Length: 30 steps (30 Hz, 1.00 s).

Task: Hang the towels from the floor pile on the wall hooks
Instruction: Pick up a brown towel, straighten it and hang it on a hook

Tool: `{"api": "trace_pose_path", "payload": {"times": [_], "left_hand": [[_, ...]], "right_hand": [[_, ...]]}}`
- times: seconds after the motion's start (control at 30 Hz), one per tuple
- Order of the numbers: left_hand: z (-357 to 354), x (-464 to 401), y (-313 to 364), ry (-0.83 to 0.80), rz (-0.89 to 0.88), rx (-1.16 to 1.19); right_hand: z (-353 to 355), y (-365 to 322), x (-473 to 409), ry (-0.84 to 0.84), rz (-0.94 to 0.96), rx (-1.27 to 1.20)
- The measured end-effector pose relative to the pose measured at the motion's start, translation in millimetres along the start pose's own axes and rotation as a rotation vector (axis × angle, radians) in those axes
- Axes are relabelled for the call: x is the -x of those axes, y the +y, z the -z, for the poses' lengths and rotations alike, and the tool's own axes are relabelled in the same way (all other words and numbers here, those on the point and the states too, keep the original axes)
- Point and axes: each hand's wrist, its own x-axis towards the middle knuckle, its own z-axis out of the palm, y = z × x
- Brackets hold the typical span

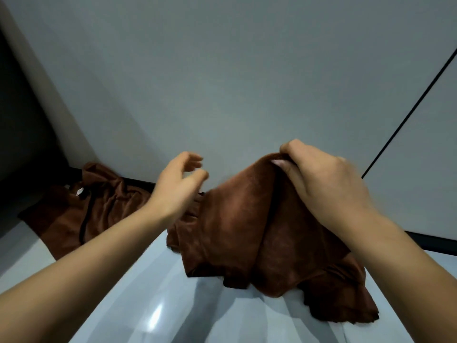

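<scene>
My right hand pinches one bunched edge of the brown towel above the floor, my left hand open beside it, so it may slip onto the pile beyond

The right hand pinches the top of a towel, which hangs from it in front of the wall. The left hand is just left of that towel, apart from it. Behind and to the left, a pile of towels lies on the floor against the foot of the wall.
</scene>
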Motion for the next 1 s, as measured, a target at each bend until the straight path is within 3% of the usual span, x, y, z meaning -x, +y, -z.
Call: {"api": "trace_pose_path", "payload": {"times": [0.17,0.33,0.47,0.6,0.77,0.87,1.0], "left_hand": [[-34.5,22.3,25.1,-0.290,-0.187,0.100],[-45.9,28.4,30.6,-0.302,-0.220,0.163],[-43.3,25.7,20.9,-0.250,-0.148,0.133],[-34.5,20.8,12.2,-0.090,-0.167,-0.094],[-14.5,12.4,6.8,0.037,-0.399,-0.548],[-2.8,0.9,2.7,0.124,-0.712,-0.878],[-0.8,-9.3,-0.7,0.167,-0.821,-0.994]], "right_hand": [[-3.1,-7.0,-3.5,-0.003,0.026,-0.016],[-0.7,-6.6,-2.7,-0.016,0.002,-0.034],[-0.6,-5.9,-2.2,-0.043,-0.014,-0.038],[-1.5,-6.6,-2.7,-0.073,-0.037,-0.066],[-6.7,-5.2,-1.2,-0.139,0.036,0.012],[-13.2,0.3,0.8,-0.162,0.062,0.085],[-20.6,3.8,3.6,-0.251,0.031,0.085]]}}
